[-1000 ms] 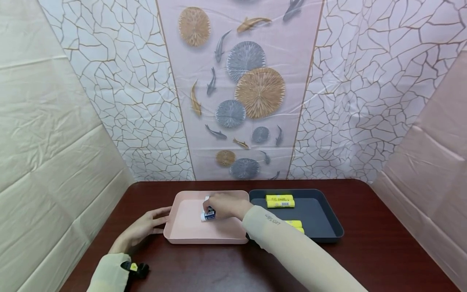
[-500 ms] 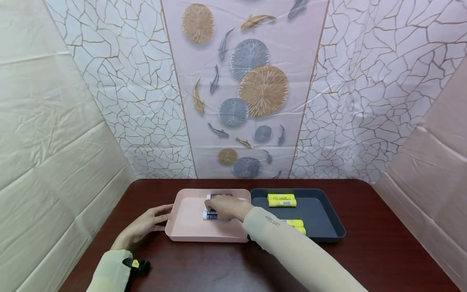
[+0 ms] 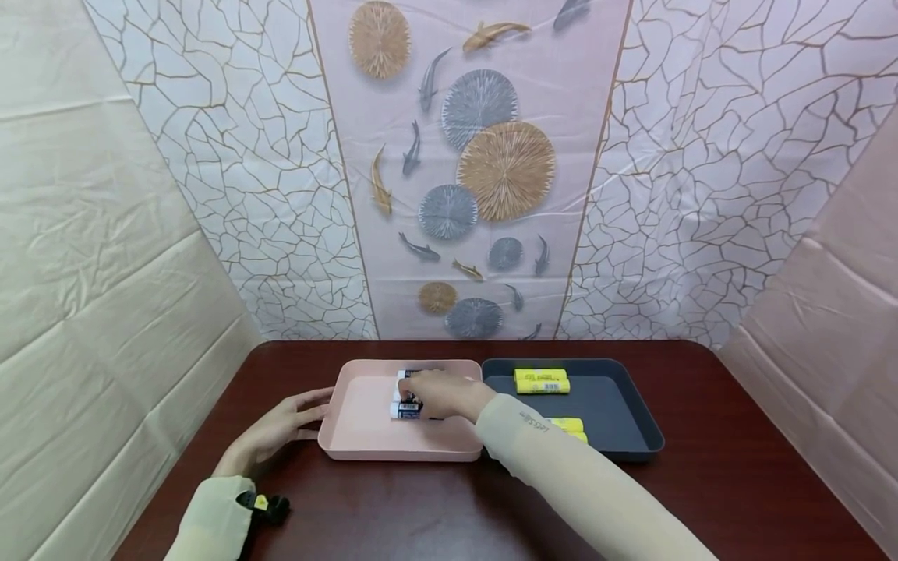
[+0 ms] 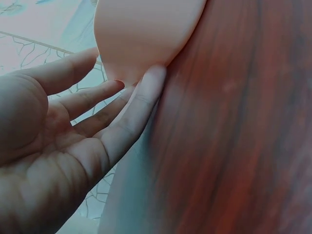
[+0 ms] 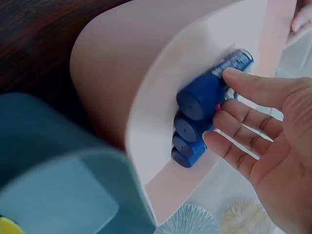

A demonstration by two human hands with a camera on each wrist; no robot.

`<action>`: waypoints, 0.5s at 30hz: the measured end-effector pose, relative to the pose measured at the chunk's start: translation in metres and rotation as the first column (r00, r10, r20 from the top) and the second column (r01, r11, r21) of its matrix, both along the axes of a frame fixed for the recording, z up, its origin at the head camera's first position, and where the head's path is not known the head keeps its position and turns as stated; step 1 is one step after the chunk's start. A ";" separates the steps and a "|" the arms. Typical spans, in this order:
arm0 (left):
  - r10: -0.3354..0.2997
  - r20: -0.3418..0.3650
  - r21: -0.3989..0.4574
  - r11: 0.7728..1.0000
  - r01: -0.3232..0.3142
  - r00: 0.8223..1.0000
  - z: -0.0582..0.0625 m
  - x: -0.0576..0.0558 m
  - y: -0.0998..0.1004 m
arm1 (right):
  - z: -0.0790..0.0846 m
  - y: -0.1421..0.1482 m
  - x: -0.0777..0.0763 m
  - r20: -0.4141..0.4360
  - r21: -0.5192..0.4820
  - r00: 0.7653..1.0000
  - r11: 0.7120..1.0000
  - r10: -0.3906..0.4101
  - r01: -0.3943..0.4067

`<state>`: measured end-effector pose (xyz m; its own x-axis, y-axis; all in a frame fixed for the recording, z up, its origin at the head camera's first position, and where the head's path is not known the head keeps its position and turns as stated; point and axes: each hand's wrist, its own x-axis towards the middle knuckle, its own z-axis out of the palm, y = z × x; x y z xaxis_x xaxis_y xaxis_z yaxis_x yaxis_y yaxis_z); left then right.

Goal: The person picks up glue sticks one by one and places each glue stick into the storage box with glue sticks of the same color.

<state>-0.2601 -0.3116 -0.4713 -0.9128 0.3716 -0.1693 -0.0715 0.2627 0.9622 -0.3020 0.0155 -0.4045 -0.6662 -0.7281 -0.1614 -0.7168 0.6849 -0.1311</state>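
In the head view, a pink tray point(image 3: 358, 409) holds several blue-and-white glue sticks point(image 5: 187, 126) lying side by side. My right hand point(image 3: 443, 393) reaches over them and hides most of the row. The thumb and bent fingers pinch the nearest glue stick point(image 5: 204, 92), whose white end and label show in the head view. On the left, my left hand point(image 3: 281, 425) touches the tray's left end with extended, spread fingers. One fingertip point(image 4: 155, 75) lies at the tray's lower edge, in the left wrist view.
Against the pink tray's right side stands a dark grey tray point(image 3: 596, 405). It holds a rear pair of yellow cylinders point(image 3: 542, 381) and more yellow cylinders point(image 3: 574, 428) partly behind the right sleeve point(image 3: 533, 444). The brown table point(image 3: 393, 510) ends at a patterned cloth backdrop.
The nearest glue stick, tilted a second ago, now lies straight along the row. The right hand shifts slightly right; the left hand stays at the tray's end.
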 end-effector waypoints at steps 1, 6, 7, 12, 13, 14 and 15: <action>-0.001 -0.004 -0.001 1.000 0.001 1.000 0.000 -0.001 0.000 | 0.001 0.003 -0.001 0.004 -0.009 1.000 1.000 -0.001 0.001; 0.035 -0.049 0.004 0.999 -0.035 0.998 0.002 -0.002 -0.006 | 0.007 0.023 -0.005 -0.011 -0.038 1.000 0.999 -0.029 0.029; 0.048 -0.068 0.004 0.999 -0.048 0.996 0.002 -0.001 -0.006 | 0.008 0.027 -0.006 -0.002 -0.048 0.999 0.998 -0.042 0.042; 0.181 -0.191 -0.011 0.982 -0.186 0.965 0.007 0.004 -0.005 | 0.012 0.053 -0.009 0.108 -0.146 0.990 0.984 -0.087 0.102; 0.209 -0.215 -0.009 0.976 -0.216 0.954 0.010 0.006 -0.004 | 0.012 0.059 -0.010 0.129 -0.165 0.988 0.980 -0.090 0.111; 0.235 -0.235 -0.004 0.970 -0.243 0.943 0.012 0.007 -0.003 | 0.013 0.065 -0.011 0.140 -0.181 0.986 0.977 -0.091 0.116; 0.255 -0.255 0.000 0.964 -0.264 0.933 0.015 0.007 -0.002 | 0.014 0.070 -0.013 0.146 -0.198 0.985 0.973 -0.093 0.121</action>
